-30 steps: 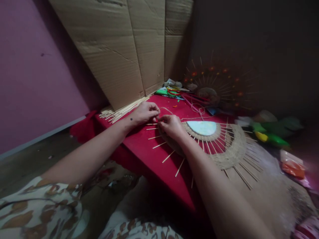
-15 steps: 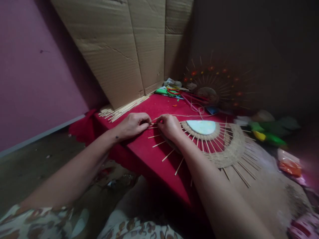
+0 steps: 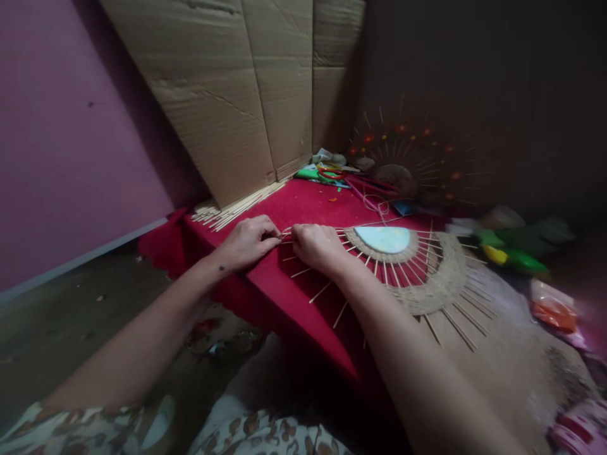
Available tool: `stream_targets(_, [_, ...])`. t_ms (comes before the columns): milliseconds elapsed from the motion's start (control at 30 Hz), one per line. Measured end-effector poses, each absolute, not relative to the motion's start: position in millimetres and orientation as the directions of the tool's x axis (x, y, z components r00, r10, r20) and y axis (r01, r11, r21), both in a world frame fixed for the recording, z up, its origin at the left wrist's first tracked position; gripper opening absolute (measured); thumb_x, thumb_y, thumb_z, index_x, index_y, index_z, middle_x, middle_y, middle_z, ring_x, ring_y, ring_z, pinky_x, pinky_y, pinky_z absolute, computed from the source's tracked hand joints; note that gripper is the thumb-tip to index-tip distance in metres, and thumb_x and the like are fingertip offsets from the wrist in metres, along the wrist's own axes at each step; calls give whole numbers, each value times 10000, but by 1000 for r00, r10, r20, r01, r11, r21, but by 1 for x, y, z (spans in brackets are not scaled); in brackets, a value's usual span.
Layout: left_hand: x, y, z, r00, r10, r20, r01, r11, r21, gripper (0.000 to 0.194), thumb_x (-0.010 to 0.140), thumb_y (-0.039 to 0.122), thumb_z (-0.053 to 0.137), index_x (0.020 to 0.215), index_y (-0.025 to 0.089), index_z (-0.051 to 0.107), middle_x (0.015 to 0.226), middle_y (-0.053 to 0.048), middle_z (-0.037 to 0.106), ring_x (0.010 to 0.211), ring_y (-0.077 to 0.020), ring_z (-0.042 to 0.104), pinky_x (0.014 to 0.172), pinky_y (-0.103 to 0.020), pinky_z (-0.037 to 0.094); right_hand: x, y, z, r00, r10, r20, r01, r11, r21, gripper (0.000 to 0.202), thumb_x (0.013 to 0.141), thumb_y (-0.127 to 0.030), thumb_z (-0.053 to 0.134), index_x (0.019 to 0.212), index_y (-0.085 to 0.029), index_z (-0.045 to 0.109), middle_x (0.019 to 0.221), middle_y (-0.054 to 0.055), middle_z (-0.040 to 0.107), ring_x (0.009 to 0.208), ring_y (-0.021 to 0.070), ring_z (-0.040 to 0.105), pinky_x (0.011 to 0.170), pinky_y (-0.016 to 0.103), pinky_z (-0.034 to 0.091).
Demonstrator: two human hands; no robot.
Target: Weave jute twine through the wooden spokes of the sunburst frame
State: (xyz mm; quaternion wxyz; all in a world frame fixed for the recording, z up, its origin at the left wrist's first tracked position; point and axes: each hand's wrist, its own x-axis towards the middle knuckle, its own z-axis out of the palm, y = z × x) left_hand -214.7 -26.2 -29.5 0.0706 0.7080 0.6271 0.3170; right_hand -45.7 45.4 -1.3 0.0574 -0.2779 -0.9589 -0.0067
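Observation:
A half-round fan-shaped piece of thin wooden sticks and woven jute twine (image 3: 451,278) lies on the red cloth (image 3: 279,291), with a pale half-disc (image 3: 385,239) at its centre. At its left end, the thumb and fingertips of my left hand (image 3: 251,241) pinch the tip of an outer wooden stick (image 3: 286,231). Close beside it, my right hand (image 3: 317,245) is curled over the sticks, closed on the jute twine; its fingertips are mostly hidden. Loose twine (image 3: 383,208) trails behind the piece.
A bundle of loose sticks (image 3: 237,207) lies under the leaning cardboard (image 3: 213,107). Scissors with red handles (image 3: 332,173) and packets sit at the back. A flower-decorated stick piece (image 3: 403,151) stands against the dark wall. An orange packet (image 3: 554,313) lies at right.
My right hand has shifted slightly left and turned over, its fingers now hidden. The twine stretched behind it has dropped lower. My left hand stays at the stick tips.

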Motion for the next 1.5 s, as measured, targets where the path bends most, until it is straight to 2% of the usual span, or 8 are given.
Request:
stream_targets(300, [-213, -31, -30, -45, 932, 358, 795, -184, 578, 173, 778, 305, 555, 788, 168, 660, 808, -37, 670, 751, -150, 597, 705, -270, 454, -50, 50, -4, -857, 511, 70, 512, 859, 3, 271, 874, -158, 370, 1032, -148, 590, 988, 138, 694, 898, 234, 650, 721, 321, 457])
stream_targets(600, [-200, -36, -26, -247, 912, 327, 821, 18, 570, 125, 731, 275, 582, 730, 181, 664, 756, -18, 692, 680, -145, 588, 658, -265, 441, -49, 50, -5, -820, 564, 96, 564, 825, -27, 239, 878, -189, 402, 1022, -177, 592, 977, 109, 701, 888, 241, 657, 718, 308, 457])
stream_targets(767, [-190, -36, -31, -249, 893, 374, 813, -17, 582, 112, 735, 209, 544, 654, 178, 615, 777, -26, 664, 731, -153, 586, 702, -275, 454, -49, 49, -6, -804, 585, 110, 582, 811, -56, 240, 879, -197, 404, 1016, -173, 600, 986, 118, 698, 901, 239, 652, 734, 304, 452])
stream_targets(933, [-178, -38, -38, -203, 804, 559, 910, -56, 411, 164, 787, 214, 529, 676, 169, 641, 821, -58, 548, 826, -186, 518, 765, -322, 439, -48, 53, -7, -795, 592, 132, 583, 806, -98, 254, 863, -216, 413, 1006, -178, 620, 970, 106, 702, 875, 225, 647, 712, 290, 441])
stream_targets(1000, [-173, -37, -38, -156, 801, 578, 948, -43, 315, 176, 810, 226, 521, 718, 176, 662, 816, -63, 537, 837, -204, 490, 778, -351, 421, -46, 57, -8, -796, 587, 149, 570, 809, -143, 257, 848, -222, 428, 994, -185, 636, 935, 78, 707, 855, 202, 642, 702, 268, 434])
stream_targets(1133, [-160, -26, -31, -38, 874, 485, 972, -80, 221, 193, 838, 222, 493, 751, 188, 662, 790, -63, 595, 818, -225, 489, 770, -385, 389, -41, 68, -7, -745, 624, 236, 526, 767, -368, 296, 791, -148, 448, 987, -152, 670, 884, 52, 705, 828, 153, 624, 717, 220, 421])
stream_targets(1300, [-149, -12, -24, 25, 912, 410, 942, -158, 295, 200, 838, 175, 457, 782, 172, 649, 760, -68, 646, 807, -231, 528, 808, -402, 397, -36, 75, -10, -633, 713, 302, 551, 689, -471, 313, 778, -106, 456, 956, -142, 710, 990, 93, 691, 885, 173, 613, 776, 250, 423])
stream_targets(1500, [-165, -20, -23, 90, 922, 376, 866, -259, 427, 184, 792, 161, 478, 858, 187, 648, 867, -21, 679, 844, -167, 579, 795, -287, 458, -34, 81, -15, -635, 726, 264, 518, 654, -551, 313, 747, -61, 475, 909, -175, 717, 848, 32, 718, 809, 138, 625, 715, 213, 429])
